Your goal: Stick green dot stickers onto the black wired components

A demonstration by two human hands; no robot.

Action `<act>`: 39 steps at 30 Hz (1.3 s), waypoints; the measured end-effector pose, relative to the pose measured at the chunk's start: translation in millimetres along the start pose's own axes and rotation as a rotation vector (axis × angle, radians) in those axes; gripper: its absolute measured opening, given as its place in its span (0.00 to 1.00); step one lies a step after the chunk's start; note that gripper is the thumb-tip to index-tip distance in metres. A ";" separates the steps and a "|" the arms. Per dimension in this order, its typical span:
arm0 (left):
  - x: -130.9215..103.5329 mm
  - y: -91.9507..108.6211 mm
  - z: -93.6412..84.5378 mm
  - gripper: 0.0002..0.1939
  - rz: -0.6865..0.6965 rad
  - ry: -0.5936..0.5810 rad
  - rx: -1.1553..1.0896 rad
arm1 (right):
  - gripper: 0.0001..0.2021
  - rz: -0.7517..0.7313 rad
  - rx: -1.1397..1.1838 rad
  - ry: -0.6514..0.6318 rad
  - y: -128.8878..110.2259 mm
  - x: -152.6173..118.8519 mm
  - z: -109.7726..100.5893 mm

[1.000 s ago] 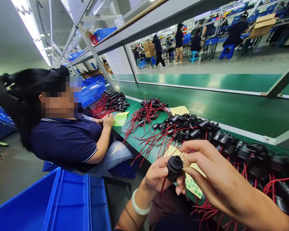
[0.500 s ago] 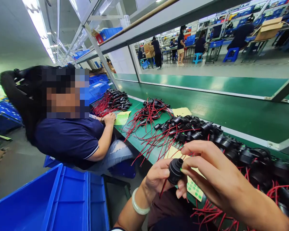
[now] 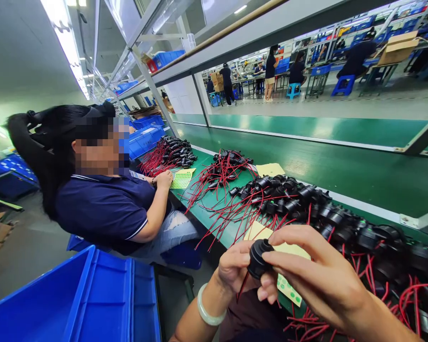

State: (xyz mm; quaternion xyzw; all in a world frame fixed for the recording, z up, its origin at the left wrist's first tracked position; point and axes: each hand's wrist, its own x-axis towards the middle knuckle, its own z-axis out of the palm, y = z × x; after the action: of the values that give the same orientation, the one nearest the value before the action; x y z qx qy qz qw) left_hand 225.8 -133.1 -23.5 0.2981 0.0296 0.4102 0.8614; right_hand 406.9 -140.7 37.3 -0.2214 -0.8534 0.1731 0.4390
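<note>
Black wired part [image 3: 259,259] is between both hands on my feed. Green tabletop [image 3: 204,221] carries a heap of similar parts [image 3: 285,197], probably spread there for easy reach. Yellow dotted sheet [image 3: 289,290] is partly behind the right hand [image 3: 322,273], whose fingers touch the part's side; thumb's hidden, so I can't tell if it's pinching. Left hand [image 3: 235,268] grips the part, I'd guess to steady it.

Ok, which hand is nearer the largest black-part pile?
Right. The right hand is just in front of the pile; the left hand, holding one part, is farther away, to the left.
</note>
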 end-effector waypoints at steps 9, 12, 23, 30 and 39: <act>3.5 -5.9 -6.8 0.18 0.004 -0.090 -0.033 | 0.13 0.122 0.143 0.109 2.1 -2.1 5.0; 1.9 4.2 -11.3 0.23 0.003 -0.085 0.040 | 0.10 0.243 0.098 0.146 11.3 -20.0 4.5; 116.0 78.5 -19.0 0.14 0.265 0.390 1.669 | 0.09 0.550 -0.145 0.107 50.5 -94.0 24.5; 212.4 38.6 -69.4 0.14 0.187 0.282 2.243 | 0.09 0.489 -0.257 0.023 59.9 -93.6 33.8; 207.3 27.9 -94.4 0.20 0.088 0.219 2.302 | 0.08 0.536 -0.301 -0.088 79.3 -97.5 52.0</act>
State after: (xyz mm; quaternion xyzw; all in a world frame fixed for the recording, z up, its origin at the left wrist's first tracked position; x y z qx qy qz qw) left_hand 315.9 76.8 -45.8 0.8699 0.4499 0.1938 0.0581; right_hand 432.2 -130.8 -96.0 -0.4934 -0.7990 0.1636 0.3025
